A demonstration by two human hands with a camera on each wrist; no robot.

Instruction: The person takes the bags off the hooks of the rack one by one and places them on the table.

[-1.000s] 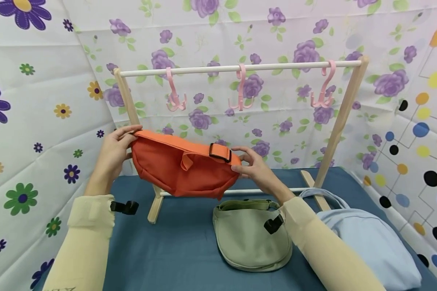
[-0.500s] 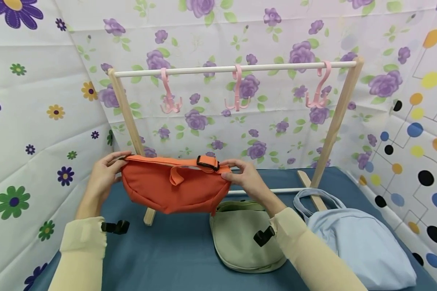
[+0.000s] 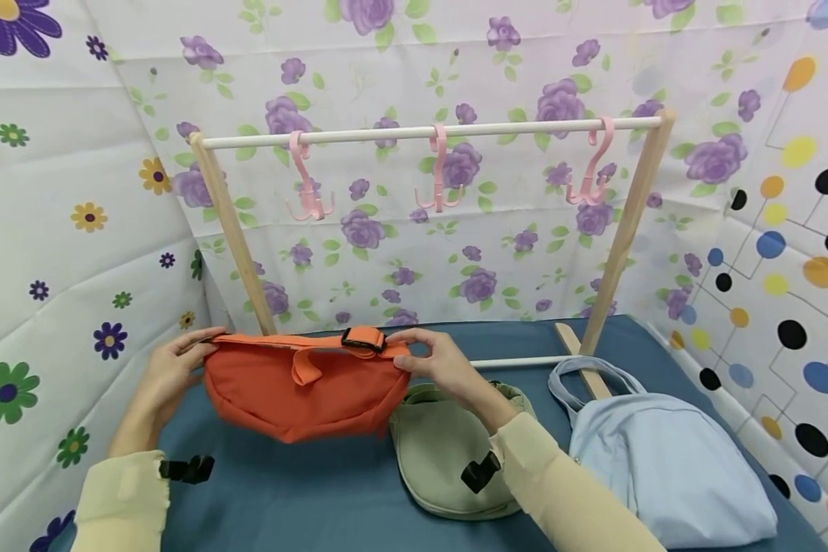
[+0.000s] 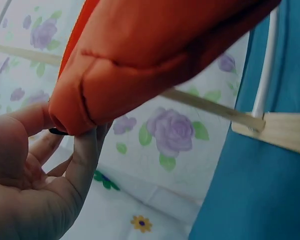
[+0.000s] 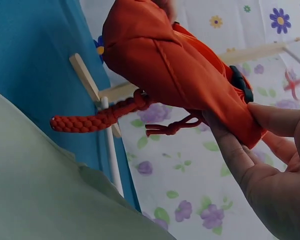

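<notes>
An orange waist bag hangs level above the blue cloth, its strap and black buckle along the top edge. My left hand pinches its left end, and my right hand pinches the right end near the buckle. In the left wrist view, thumb and fingers grip the tapered corner of the waist bag. The right wrist view shows a braided orange cord dangling from the bag's far side. Below my right hand lies a green bag, partly covered by that arm.
A wooden rack with a white bar stands behind, bearing pink hooks at left, middle and right. A light blue bag lies at the right on the blue cloth. Flowered sheets surround the area.
Both hands have lowered the orange waist bag and brought it leftward in the head view, away from the hooks. The grip at both ends stays the same.
</notes>
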